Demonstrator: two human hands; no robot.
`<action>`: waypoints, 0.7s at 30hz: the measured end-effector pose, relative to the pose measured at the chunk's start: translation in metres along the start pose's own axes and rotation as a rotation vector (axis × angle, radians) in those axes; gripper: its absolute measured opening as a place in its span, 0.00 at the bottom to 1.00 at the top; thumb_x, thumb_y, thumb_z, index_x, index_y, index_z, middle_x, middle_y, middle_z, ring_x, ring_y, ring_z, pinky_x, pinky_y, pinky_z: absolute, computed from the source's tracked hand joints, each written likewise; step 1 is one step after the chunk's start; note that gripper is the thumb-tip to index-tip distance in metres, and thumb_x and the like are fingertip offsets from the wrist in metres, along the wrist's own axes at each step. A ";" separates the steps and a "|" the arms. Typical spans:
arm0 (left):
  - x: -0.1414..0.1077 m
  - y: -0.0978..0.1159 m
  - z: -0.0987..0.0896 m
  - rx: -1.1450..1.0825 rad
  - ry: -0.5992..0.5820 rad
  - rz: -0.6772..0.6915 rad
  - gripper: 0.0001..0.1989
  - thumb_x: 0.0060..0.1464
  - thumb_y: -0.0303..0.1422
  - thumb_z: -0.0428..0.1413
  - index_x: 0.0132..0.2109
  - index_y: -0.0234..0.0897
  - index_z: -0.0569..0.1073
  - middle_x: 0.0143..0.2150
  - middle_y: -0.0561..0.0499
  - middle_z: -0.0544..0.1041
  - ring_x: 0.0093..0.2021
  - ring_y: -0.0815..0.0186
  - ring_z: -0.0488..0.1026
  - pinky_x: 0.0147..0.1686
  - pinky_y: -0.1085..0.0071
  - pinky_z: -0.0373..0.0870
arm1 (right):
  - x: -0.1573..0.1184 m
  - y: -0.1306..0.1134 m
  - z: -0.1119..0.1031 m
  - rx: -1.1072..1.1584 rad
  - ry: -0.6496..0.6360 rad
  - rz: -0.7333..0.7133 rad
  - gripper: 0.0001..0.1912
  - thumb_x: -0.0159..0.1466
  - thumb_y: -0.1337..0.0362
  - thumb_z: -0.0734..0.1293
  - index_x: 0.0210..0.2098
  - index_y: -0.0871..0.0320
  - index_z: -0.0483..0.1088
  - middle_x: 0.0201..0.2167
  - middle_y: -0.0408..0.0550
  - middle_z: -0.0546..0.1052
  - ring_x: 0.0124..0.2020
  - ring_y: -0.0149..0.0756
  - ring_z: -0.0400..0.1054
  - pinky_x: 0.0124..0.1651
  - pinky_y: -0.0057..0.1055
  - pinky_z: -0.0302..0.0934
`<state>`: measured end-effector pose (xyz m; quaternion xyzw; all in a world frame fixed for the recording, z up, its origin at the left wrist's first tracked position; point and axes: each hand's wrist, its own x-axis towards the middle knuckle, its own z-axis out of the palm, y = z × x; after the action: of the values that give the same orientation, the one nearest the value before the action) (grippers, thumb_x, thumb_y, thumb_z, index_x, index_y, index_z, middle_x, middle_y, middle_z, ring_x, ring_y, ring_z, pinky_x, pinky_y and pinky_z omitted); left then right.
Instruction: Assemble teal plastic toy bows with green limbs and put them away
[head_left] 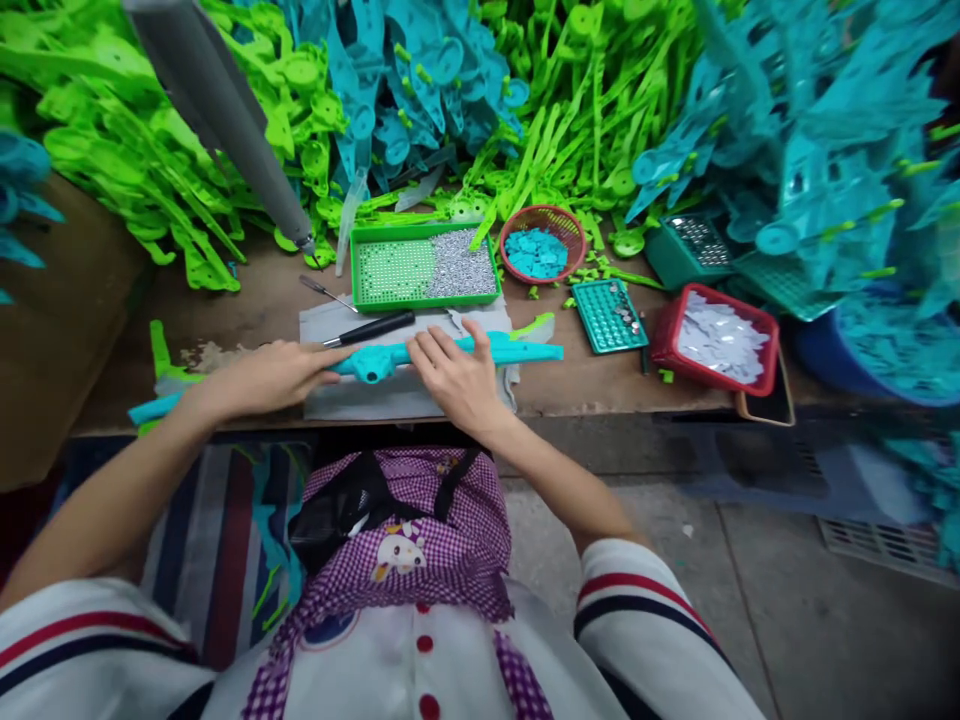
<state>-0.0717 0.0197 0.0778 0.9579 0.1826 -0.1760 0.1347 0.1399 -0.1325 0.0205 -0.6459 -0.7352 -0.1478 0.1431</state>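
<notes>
Purple gingham covers the person's front as an apron [465,500] with a cartoon animal face [401,553] printed on it, over a white shirt [397,670] with red buttons. A round dark-blue patch [328,628] on the shirt is partly covered and too unclear to read.

Beyond, at the table [555,398], both hands grasp a long blue plastic piece [373,366]. The left hand [281,378] pinches its left end; the right hand [457,385] curls its fingers over the middle, so the tapered end sticks out to the right. The piece lies across a pale cloth [360,402]; whether it touches it cannot be told. Just behind is a black-handled tool [375,328].

Farther off stand a green tray [420,304] partly filled with small metal parts, a teal grid tray [596,322], a red tub [667,345] of white pieces and a round red basket [581,250] of blue chips. Lime parts [615,90] and blue parts [420,80] heap up at the back.
</notes>
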 end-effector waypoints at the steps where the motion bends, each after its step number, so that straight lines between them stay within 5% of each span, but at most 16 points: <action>1: 0.002 -0.004 -0.008 -0.026 -0.028 0.023 0.26 0.66 0.44 0.42 0.67 0.44 0.63 0.56 0.44 0.77 0.48 0.57 0.76 0.49 0.64 0.70 | 0.004 -0.001 0.000 -0.009 0.002 -0.008 0.18 0.70 0.72 0.56 0.54 0.59 0.69 0.49 0.52 0.79 0.55 0.41 0.68 0.62 0.49 0.50; 11: 0.019 -0.020 -0.037 -0.116 -0.185 0.058 0.25 0.65 0.45 0.43 0.63 0.43 0.68 0.47 0.49 0.81 0.38 0.63 0.75 0.41 0.72 0.67 | 0.024 0.004 0.006 0.013 -0.059 -0.045 0.17 0.72 0.72 0.52 0.44 0.56 0.71 0.36 0.43 0.78 0.42 0.33 0.69 0.68 0.45 0.41; 21: 0.010 -0.014 -0.024 -0.083 -0.141 0.014 0.28 0.65 0.47 0.41 0.67 0.46 0.63 0.56 0.49 0.77 0.49 0.60 0.75 0.48 0.70 0.66 | 0.010 -0.008 0.008 0.045 -0.033 0.028 0.17 0.70 0.70 0.56 0.54 0.59 0.69 0.45 0.52 0.80 0.56 0.39 0.69 0.62 0.44 0.47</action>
<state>-0.0617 0.0425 0.0929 0.9380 0.1731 -0.2343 0.1881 0.1309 -0.1213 0.0164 -0.6551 -0.7314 -0.1185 0.1474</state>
